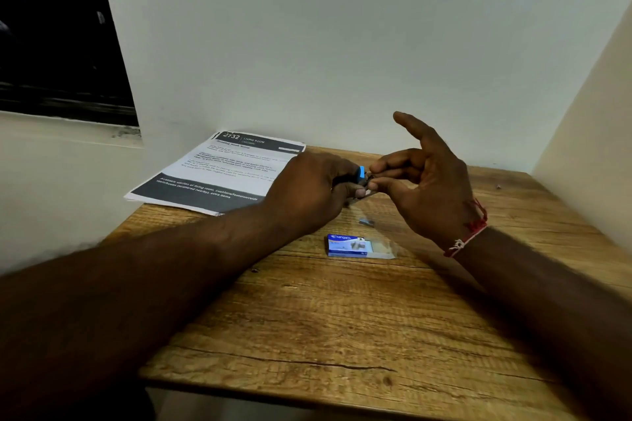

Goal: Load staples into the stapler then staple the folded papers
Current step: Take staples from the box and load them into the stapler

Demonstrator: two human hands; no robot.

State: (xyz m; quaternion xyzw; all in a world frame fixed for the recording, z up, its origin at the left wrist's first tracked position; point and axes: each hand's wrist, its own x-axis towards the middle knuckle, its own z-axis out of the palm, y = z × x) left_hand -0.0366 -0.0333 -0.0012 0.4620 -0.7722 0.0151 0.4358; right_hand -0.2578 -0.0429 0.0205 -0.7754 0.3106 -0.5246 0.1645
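While the stapler [355, 179] is gripped in the left hand [307, 193], only its blue end and a bit of dark body are shown past the closed fingers; the rest is hidden in the fist. It is held just above the wooden table [342, 318], near the back edge. The right hand [429, 181] is brought up against the stapler's exposed end, thumb and middle fingers pinched narrow there, index finger raised clear. Whether a staple strip is held in that pinch cannot be told: too small and blurred.

Step judged in hand: loading, not stapling. The staple box [349, 245], blue with its tray slid partly out, is lying on the table in front of the hands, well apart from them. A small loose strip of staples [366, 222] is seen on the table between box and hands, untouched.

The papers [219, 171] are lying flat at the back left corner, partly overhanging the table edge, touched at their right side by the left hand's knuckles, or just beside them; contact cannot be confirmed. No staple is seen on them.

Next move, as judged: the magazine must be opened or the strip seated squarely in the channel, then closed. Fine alignment is needed; a skewed strip would likely jam. Only then should the papers be brought to the stapler.
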